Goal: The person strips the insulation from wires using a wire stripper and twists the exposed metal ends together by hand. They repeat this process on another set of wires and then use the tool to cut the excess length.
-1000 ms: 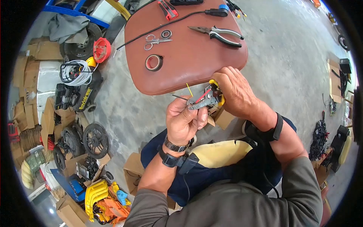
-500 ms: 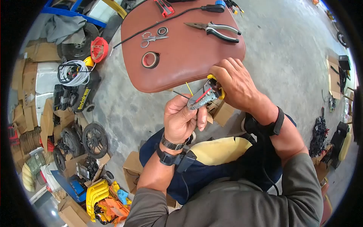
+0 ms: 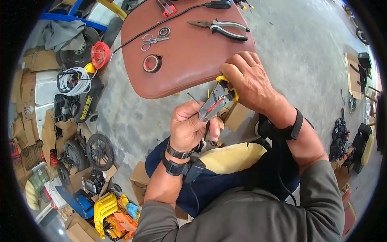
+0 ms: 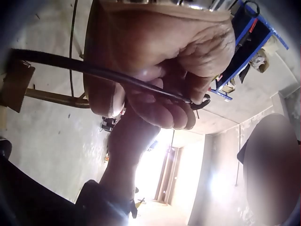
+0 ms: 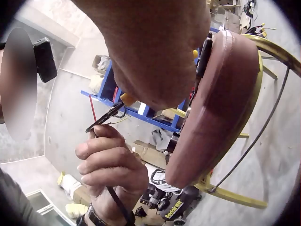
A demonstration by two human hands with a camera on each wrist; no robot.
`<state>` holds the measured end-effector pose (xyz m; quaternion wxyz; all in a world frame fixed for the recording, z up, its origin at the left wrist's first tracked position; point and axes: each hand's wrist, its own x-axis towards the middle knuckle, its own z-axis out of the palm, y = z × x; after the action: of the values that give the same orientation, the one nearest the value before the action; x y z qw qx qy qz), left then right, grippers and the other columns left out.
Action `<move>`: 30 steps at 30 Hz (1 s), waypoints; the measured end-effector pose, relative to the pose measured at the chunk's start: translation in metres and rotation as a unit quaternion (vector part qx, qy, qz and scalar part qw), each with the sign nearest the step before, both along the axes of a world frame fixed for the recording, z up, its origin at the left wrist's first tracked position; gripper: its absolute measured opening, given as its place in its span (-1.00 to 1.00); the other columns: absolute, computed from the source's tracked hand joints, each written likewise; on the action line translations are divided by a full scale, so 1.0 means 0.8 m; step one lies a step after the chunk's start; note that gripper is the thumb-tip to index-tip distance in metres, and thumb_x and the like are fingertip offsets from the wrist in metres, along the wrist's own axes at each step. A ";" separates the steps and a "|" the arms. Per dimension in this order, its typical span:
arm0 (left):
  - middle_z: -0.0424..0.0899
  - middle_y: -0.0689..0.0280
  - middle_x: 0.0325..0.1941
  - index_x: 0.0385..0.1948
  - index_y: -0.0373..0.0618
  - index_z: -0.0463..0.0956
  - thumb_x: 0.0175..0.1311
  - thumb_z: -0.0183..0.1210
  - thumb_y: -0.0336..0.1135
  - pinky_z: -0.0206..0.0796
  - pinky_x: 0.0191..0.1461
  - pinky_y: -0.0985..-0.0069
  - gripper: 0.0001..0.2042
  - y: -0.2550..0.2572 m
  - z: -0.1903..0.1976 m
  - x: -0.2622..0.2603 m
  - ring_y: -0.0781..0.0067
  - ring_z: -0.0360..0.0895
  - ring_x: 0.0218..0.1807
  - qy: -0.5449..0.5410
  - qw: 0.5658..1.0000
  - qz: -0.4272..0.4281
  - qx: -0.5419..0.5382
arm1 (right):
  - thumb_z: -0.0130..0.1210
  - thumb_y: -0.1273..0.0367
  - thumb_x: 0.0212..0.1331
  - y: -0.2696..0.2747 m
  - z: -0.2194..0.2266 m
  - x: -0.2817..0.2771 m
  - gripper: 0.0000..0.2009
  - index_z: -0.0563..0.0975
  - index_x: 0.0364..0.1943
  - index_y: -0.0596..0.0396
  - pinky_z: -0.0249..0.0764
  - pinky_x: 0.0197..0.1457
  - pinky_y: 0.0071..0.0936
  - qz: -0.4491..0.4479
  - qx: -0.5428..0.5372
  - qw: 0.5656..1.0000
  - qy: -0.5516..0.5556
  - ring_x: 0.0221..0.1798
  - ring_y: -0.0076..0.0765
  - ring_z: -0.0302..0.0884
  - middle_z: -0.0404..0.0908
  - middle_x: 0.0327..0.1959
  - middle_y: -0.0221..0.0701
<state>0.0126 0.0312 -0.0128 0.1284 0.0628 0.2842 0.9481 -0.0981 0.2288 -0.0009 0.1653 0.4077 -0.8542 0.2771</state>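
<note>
In the head view my left hand (image 3: 186, 124) pinches a black cable (image 4: 94, 70) between thumb and fingers, close to its end. A red wire (image 3: 216, 105) lies across the face of the wire stripper, a dark wire (image 3: 193, 97) sticks out on the left, and a bit of yellow wire (image 3: 209, 93) shows beside the tool. My right hand (image 3: 250, 82) grips the yellow handles of the wire stripper (image 3: 210, 108). The stripper's nose comes right at my left fingertips. From the right wrist view, the cable runs down below the left hand.
A brown padded stool (image 3: 181, 76) stands ahead, bearing pliers (image 3: 227, 30), scissors (image 3: 153, 41), a tape roll (image 3: 152, 63), a bearing (image 3: 164, 32) and a red cutter (image 3: 166, 7). Cardboard, wheels and a black machine (image 3: 86, 101) crowd the left floor. A yellowish pad (image 3: 231, 157) lies near the lap.
The stripper has turned slightly more upright, and the yellow wire is now mostly hidden by it. Both hands keep their hold. The stool has shifted left in view.
</note>
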 end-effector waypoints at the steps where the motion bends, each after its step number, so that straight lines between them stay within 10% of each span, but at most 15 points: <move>1: 0.69 -0.10 -0.38 0.02 -0.32 0.52 0.44 0.13 -0.40 0.54 -0.34 0.28 -0.77 -0.002 0.001 0.000 0.12 0.65 -0.45 -0.004 1.000 -0.013 -0.006 | 0.08 0.39 0.10 0.001 0.000 0.001 -0.84 0.48 -0.22 0.03 0.33 0.00 -0.22 0.005 0.005 1.000 -0.019 -0.14 -0.12 0.45 0.49 -0.29 -0.35; 30: 0.74 0.14 -0.20 -0.07 -0.36 0.58 0.25 0.38 -0.37 0.50 -0.26 0.54 -0.69 0.018 0.013 -0.008 0.39 0.68 -0.25 -0.005 0.917 0.242 -0.317 | 0.19 0.51 -0.09 0.001 0.009 0.018 -0.70 0.50 -0.18 0.09 0.36 -0.09 -0.19 -0.010 0.050 0.988 -0.143 -0.14 -0.05 0.48 0.51 -0.31 -0.27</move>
<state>0.0061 0.0458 -0.0023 -0.0906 -0.0569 0.5756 0.8107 -0.0838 0.2294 0.0062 0.0239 0.3630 -0.8859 0.2877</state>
